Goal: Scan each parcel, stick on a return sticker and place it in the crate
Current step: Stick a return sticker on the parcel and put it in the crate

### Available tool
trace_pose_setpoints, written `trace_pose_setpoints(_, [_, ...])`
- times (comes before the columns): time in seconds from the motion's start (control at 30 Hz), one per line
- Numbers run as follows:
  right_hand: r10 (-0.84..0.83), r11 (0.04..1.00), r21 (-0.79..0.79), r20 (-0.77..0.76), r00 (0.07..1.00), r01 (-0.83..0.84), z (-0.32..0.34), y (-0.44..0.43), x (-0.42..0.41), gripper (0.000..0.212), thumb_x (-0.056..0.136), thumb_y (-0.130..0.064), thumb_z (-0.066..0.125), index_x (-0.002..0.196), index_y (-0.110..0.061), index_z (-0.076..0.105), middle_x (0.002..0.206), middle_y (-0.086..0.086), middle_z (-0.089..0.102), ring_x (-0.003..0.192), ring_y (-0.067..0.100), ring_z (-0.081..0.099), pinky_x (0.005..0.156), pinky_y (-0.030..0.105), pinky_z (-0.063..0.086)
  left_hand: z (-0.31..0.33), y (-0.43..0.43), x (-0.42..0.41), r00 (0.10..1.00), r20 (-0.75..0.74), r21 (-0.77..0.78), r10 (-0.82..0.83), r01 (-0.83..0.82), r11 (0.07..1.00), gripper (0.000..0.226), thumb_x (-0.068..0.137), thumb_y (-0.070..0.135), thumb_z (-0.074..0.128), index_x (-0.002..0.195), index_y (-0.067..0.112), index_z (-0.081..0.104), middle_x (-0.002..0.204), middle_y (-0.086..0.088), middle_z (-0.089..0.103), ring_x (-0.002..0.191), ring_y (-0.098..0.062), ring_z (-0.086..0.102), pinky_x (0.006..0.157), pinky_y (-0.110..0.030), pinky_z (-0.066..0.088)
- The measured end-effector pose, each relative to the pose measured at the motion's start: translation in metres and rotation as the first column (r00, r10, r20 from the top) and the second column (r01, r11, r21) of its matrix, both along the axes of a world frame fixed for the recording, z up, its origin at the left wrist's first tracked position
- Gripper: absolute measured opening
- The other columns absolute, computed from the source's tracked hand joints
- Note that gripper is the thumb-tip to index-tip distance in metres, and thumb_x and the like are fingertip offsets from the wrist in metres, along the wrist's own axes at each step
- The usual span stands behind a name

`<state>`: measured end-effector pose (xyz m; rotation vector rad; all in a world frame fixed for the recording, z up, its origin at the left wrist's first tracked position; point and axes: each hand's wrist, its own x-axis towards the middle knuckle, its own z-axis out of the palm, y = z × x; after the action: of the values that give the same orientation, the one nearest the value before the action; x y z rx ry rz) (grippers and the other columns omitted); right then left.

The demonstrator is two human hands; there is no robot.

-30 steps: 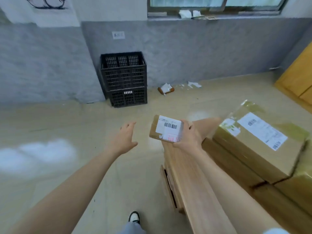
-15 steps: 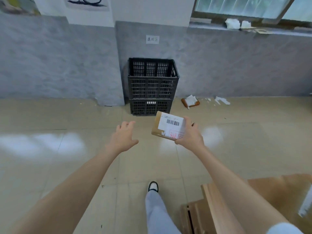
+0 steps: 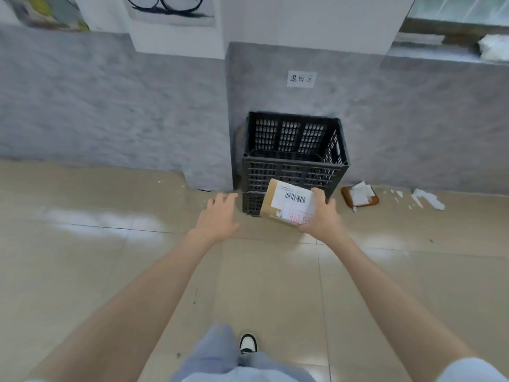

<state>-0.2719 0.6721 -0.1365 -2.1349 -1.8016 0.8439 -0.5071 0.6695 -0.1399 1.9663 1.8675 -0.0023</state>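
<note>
At the bottom centre of the frame, a leg in pale blue jeans (image 3: pixel 220 357) steps forward, with a black-and-white shoe (image 3: pixel 248 343) planted on the beige tiled floor (image 3: pixel 275 285). Two bare forearms reach up from the lower corners towards the middle.

The left hand (image 3: pixel 219 219) is left of centre, palm down, fingers loosely spread and grasping nothing. It hovers above the tiles, apart from the parcel. The right hand (image 3: pixel 321 216) is just right of centre and grips the parcel (image 3: pixel 272 201) by its right end, thumb over the top edge and fingers curled beneath. The parcel is a small brown box held in the air, tilted, in front of the lower face of the crate and not inside it. Its upper face carries a white barcode label (image 3: pixel 294 196) and below that a sticker with red print (image 3: pixel 296 218), partly covered by the hand.

Behind the parcel, the black slatted crate (image 3: pixel 294 161) stands on the floor against the grey wall (image 3: pixel 110 111), its open top facing up. To its right on the tiles lie a brown scrap with white paper on it (image 3: pixel 359 197) and, further right, torn white paper (image 3: pixel 428 199).

Higher on the wall, above the crate, is a small white note with handwriting (image 3: pixel 301 78). A black line drawing (image 3: pixel 170 6) hangs at the top, left of centre, and a window ledge (image 3: pixel 440 31) runs into the upper right corner.
</note>
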Motion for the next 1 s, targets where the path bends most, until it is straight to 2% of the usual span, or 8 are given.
trace_pose_setpoints(0.17, [0.001,0.999,-0.041,0.018,1.0,0.0,-0.014,0.101,-0.007,0.09,0.07,-0.024,0.075,0.14,-0.021,0.019,0.124,0.014,0.034,0.087,0.032,0.047,0.077,0.037,0.041,-0.014,0.094,-0.006,1.0,-0.014,-0.041,0.02,-0.02,0.999,0.07,0.085,0.028,0.062,0.143,0.019,0.024,0.142,-0.01,0.032,0.128,-0.035,0.034,0.098,-0.045,0.039])
trace_pose_setpoints(0.33, [-0.005,0.999,-0.052,0.093,0.996,0.009,-0.041,0.202,-0.01,0.094,0.069,-0.024,0.079,0.141,-0.019,0.018,0.127,0.017,0.036,0.103,0.04,0.054,0.084,0.045,0.047,-0.041,0.201,-0.012,1.0,0.028,-0.072,0.006,-0.004,0.997,0.07,0.086,0.029,0.061,0.144,0.019,0.024,0.143,-0.011,0.032,0.13,-0.034,0.032,0.098,-0.044,0.038])
trace_pose_setpoints(0.6, [-0.032,0.992,-0.119,0.152,0.988,0.05,-0.082,0.349,-0.012,0.097,0.068,-0.023,0.08,0.142,-0.018,0.019,0.127,0.017,0.038,0.106,0.041,0.053,0.086,0.048,0.046,-0.08,0.358,-0.008,0.999,0.033,-0.15,-0.015,0.02,0.989,0.07,0.086,0.034,0.062,0.144,0.019,0.024,0.146,-0.011,0.032,0.132,-0.034,0.032,0.101,-0.044,0.037])
trace_pose_setpoints(0.83, [0.049,0.984,-0.177,0.173,0.984,-0.018,-0.153,0.447,-0.01,0.095,0.069,-0.021,0.078,0.143,-0.018,0.018,0.127,0.016,0.037,0.105,0.04,0.053,0.083,0.047,0.045,-0.145,0.446,0.01,1.0,-0.005,-0.215,-0.009,0.008,0.977,0.071,0.084,0.038,0.063,0.143,0.021,0.026,0.145,-0.009,0.031,0.132,-0.033,0.032,0.099,-0.046,0.038])
trace_pose_setpoints(1.0, [0.138,0.947,-0.308,0.143,0.98,-0.089,-0.22,0.495,-0.016,0.099,0.066,-0.018,0.081,0.143,-0.018,0.017,0.129,0.015,0.035,0.108,0.038,0.052,0.089,0.048,0.045,-0.197,0.477,0.022,0.999,-0.038,-0.205,-0.024,0.015,0.979,0.072,0.085,0.036,0.062,0.145,0.019,0.026,0.145,-0.009,0.031,0.131,-0.033,0.032,0.105,-0.044,0.033])
